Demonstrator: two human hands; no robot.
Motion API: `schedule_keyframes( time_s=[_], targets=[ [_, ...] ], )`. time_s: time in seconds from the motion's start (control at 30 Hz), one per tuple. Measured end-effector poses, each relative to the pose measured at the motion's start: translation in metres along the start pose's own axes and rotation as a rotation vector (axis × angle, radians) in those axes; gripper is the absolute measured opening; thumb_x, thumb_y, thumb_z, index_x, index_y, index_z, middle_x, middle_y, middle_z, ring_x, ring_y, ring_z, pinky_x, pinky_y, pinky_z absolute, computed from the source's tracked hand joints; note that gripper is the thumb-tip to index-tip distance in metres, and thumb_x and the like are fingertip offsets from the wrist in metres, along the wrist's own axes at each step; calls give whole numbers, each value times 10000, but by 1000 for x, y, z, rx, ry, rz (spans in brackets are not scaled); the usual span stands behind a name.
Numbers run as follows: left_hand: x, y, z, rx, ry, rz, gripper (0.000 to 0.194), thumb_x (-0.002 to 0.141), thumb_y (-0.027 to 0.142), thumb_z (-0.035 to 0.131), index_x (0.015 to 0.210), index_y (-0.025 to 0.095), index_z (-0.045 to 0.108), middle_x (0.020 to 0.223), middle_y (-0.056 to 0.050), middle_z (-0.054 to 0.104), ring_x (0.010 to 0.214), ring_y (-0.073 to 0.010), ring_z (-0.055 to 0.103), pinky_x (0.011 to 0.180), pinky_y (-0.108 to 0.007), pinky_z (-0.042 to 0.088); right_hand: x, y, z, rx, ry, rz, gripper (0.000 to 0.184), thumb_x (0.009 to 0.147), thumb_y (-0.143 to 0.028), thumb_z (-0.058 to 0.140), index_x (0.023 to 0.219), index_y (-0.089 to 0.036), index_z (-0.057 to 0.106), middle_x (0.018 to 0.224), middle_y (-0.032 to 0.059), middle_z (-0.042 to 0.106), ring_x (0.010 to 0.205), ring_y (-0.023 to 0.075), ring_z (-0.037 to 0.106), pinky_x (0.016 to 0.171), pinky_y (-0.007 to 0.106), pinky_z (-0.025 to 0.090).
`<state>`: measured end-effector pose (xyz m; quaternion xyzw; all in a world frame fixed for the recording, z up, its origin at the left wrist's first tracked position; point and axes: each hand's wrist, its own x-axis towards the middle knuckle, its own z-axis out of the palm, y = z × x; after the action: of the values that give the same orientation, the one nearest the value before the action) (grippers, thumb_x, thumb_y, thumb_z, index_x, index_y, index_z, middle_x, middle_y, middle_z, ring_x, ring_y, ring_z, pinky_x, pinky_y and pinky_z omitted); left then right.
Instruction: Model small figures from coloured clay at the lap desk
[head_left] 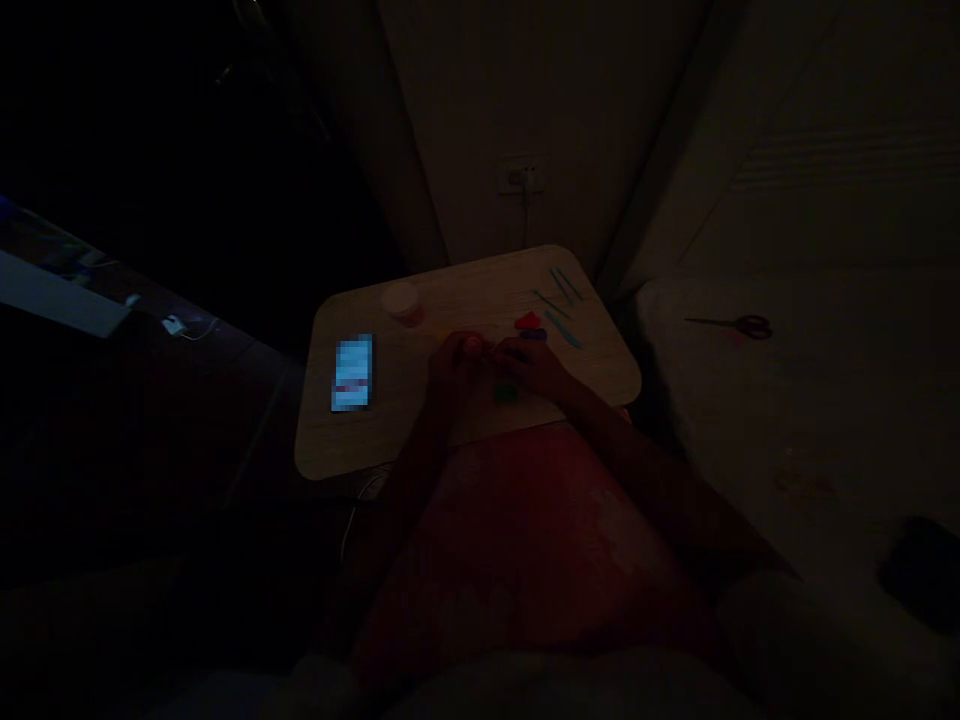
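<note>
Recording, head view: left hand (454, 370) and right hand (531, 365) sit forward over the worktop (360, 440), fingers (480, 347) drawn together; grasp cannot be told in this darkness. Green clay lump (506, 395) lies just below them, red clay piece (529, 320) just beyond.

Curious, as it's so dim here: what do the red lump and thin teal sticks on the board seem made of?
The red lump looks like matte modelling clay, given its soft, irregular shape. The teal sticks look like smooth plastic, evenly coloured, though dim light leaves this open.
</note>
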<state>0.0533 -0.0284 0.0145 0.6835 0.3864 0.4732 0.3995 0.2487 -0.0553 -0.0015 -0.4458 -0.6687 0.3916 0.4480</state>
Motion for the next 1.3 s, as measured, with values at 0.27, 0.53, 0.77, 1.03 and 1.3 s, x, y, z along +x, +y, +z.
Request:
schedule_keyframes(
  time_s=[0.27, 0.53, 0.77, 1.03, 1.3],
  targets=[
    [1, 3, -3, 62, 83, -23, 506, 982, 672, 591, 842, 198, 697, 724, -26, 714, 685, -168, 649, 669, -285, 527, 0, -1, 0, 1, 7, 3, 309, 958, -460, 596, 869, -182, 699, 801, 53, 722, 739, 188, 625, 703, 309, 468],
    [4, 2, 2, -90, 98, -73, 485, 987, 667, 597, 1032, 198, 714, 861, -50, 768, 736, -179, 687, 674, -294, 552, 0, -2, 0, 3, 6, 14, 340, 956, -505, 606, 872, -189, 696, 804, 49, 728, 741, 187, 619, 699, 307, 469],
    [1, 2, -1, 26, 43, -24, 461, 1001, 633, 584, 905, 196, 699, 750, -30, 708, 708, -170, 654, 688, -283, 526, 0, -2, 0, -15, -2, 18, 303, 960, -464, 600, 866, -192, 692, 808, 48, 721, 750, 189, 617, 717, 311, 477],
    [0, 4, -3, 6, 50, 34, 469, 1010, 584, 557, 724, 213, 588, 625, -9, 577, 584, -152, 521, 560, -280, 425, 0, -3, 0, 7, -7, 25, 289, 957, -459, 599, 878, -194, 685, 804, 46, 717, 741, 186, 616, 707, 307, 477],
    [4, -2, 2, -107, 77, -52, 273, 971, 465, 573, 869, 219, 635, 777, -19, 596, 647, -152, 530, 557, -265, 430, 0, -4, 0, 2, -11, 6, 304, 973, -446, 559, 851, -192, 672, 792, 41, 702, 739, 184, 617, 722, 313, 469]
  ],
)
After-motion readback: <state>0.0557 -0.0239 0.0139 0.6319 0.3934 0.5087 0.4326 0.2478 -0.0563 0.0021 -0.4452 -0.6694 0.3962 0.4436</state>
